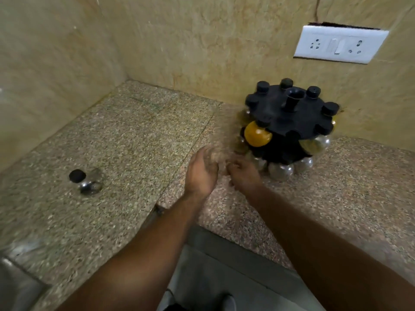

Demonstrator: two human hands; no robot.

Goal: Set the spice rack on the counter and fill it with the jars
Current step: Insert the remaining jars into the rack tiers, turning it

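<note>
Nearest the camera, two bare forearms reach forward over the edge of the speckled granite surface [134, 135]. The left hand [201, 173] and the right hand [243, 173] sit close together but not touching, both smeared by motion. The left hand looks loose and holds nothing. The right hand's fingers curl downward, and I cannot tell whether they grip anything.

Well to the left of both hands, a clear round glass jar with a black cap [88, 182] stands alone. It seems upright, though blur makes that uncertain. The left hand is the nearer one, so fetching it would likely mean a sideways reach to the left.

Just beyond the right hand stands the black round plastic spice rack [285, 108], close to the back wall and nearly filled with capped jars, one with orange contents [257, 134]. Above it on the wall is a white socket plate [340, 44].
</note>
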